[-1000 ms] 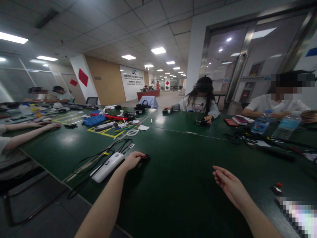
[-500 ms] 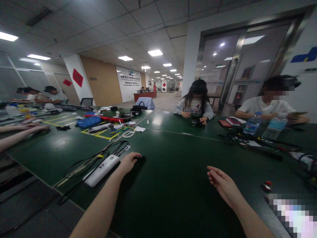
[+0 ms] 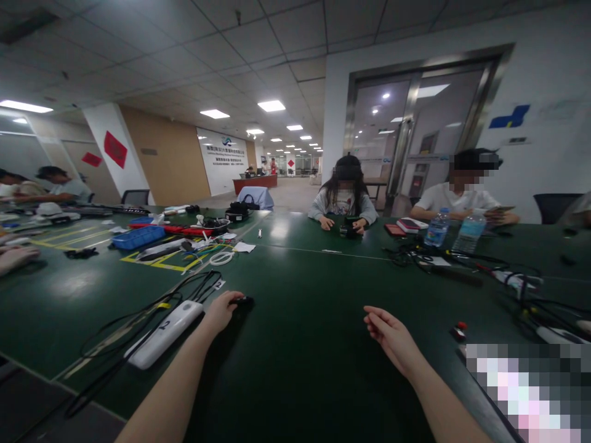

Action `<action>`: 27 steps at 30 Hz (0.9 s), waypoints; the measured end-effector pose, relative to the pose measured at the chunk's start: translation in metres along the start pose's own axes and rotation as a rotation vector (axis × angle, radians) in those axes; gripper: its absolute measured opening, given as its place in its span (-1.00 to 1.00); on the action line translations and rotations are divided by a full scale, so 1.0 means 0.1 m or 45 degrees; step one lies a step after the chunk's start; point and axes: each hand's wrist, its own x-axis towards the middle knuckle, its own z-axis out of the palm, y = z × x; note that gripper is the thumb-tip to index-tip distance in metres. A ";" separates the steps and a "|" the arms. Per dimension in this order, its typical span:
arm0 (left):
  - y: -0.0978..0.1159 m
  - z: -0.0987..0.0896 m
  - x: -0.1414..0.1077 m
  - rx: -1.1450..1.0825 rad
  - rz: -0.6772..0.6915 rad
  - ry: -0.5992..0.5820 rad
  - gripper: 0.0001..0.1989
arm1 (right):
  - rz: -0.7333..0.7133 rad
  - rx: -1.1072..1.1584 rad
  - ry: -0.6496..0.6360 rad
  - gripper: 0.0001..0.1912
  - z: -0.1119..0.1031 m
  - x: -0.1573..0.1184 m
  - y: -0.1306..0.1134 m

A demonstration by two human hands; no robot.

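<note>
Dark green tabletop fills the lower half of the frame, under a tiled ceiling with lit panels. Our left forearm rises from the lower left and slants up and to the right, ending in the left hand, back upward, left of the frame's centre. Its fingers are clamped on the left end of a small black object, which sticks out to the right of them; whether it rests on the table we cannot tell. Our right forearm comes in from the bottom right and slants up and to the left. At its end, right of centre, the right hand is turned thumb side up, fingers side by side and loosely bent, pointing to the upper left; whether the thumb tip meets them we cannot tell. Just left of our left wrist we see a white box marked 2, with black cables beside it. At lower right are a red-topped item and a blurred-out screen.
</note>
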 end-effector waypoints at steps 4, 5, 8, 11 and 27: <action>-0.04 0.04 0.02 0.007 0.002 0.030 -0.67 | 0.007 0.005 0.014 -0.77 0.03 -0.03 -0.03; -0.06 0.06 0.02 0.008 0.005 0.043 -0.67 | 0.000 0.009 0.010 -0.77 0.03 -0.03 -0.03; -0.09 0.09 0.03 -0.001 0.001 0.078 -0.67 | -0.019 0.019 -0.008 -0.76 0.02 -0.02 -0.02; -0.10 0.11 0.03 -0.019 -0.032 0.103 -0.64 | -0.003 0.025 -0.021 -0.75 0.00 -0.02 -0.01; 0.19 0.09 -0.07 -0.035 -0.079 -0.024 -0.56 | -0.017 0.023 -0.022 -0.77 0.03 -0.03 -0.03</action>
